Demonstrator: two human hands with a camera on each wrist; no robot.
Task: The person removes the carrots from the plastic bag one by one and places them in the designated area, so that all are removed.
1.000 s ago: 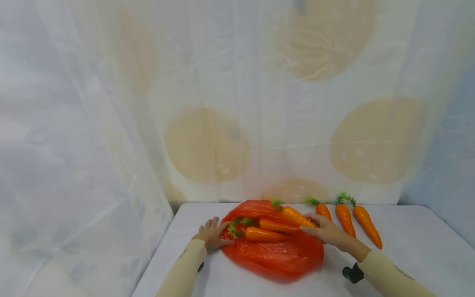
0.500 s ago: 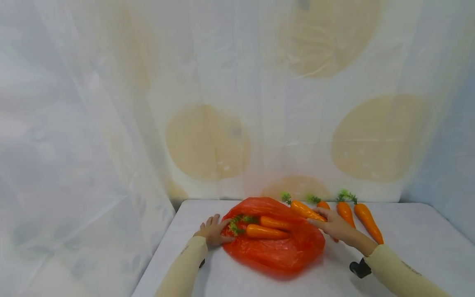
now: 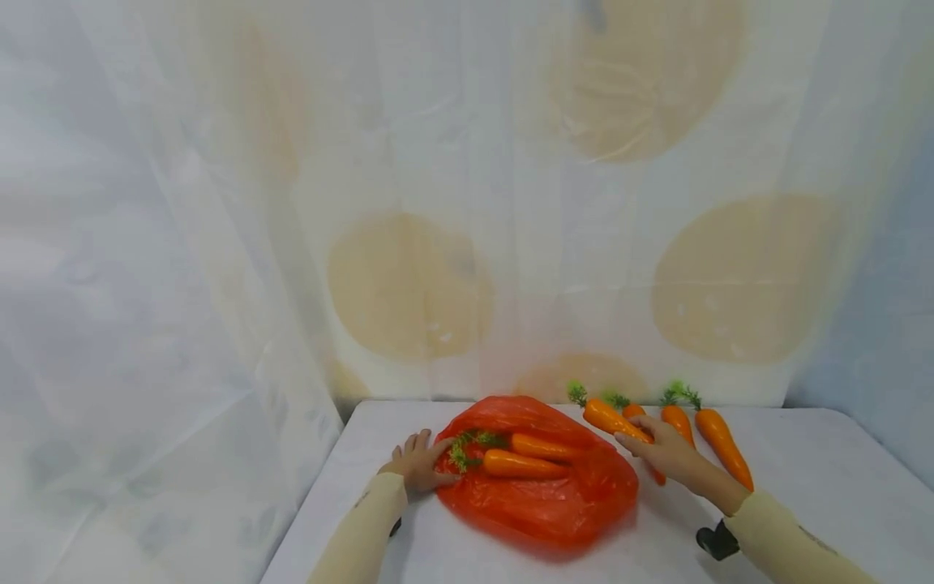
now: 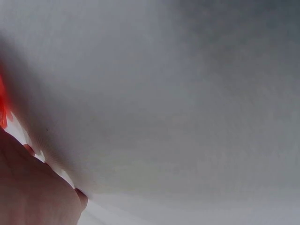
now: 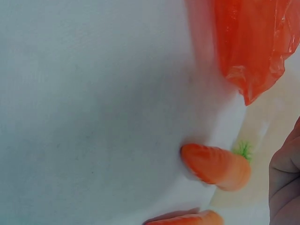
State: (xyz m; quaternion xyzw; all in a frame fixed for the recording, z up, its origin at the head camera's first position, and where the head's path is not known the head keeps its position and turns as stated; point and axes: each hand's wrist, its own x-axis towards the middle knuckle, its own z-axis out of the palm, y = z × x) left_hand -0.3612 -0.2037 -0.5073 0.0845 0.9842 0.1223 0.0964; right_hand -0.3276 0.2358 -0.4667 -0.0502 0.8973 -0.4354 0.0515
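Just right of the lower middle, the right hand (image 3: 662, 450) pinched a glossy orange tapered carrot with a feathery green top (image 3: 608, 418) by its narrow end, the leaves pointing up and to the left. I couldn't tell whether that carrot touched the table. To its left, at the lower middle, lay a crumpled bag of thin red plastic (image 3: 525, 509), with two more orange carrots, an upper one (image 3: 543, 448) and a lower one (image 3: 520, 465), side by side on the red film, their leaves towards the left.

The left hand (image 3: 416, 465) rested at the bag's left edge, fingers spread, thumb and forefinger against the plastic.

Three other carrots lay towards the right: one (image 3: 633, 410) partly hidden behind the right hand, a middle one (image 3: 677, 420) and an outer one (image 3: 722, 446), tops towards the far edge. All this was on a white-covered table (image 3: 810, 487) along the bottom of the frame; behind it hung a pale curtain with big tan circles (image 3: 525, 195).
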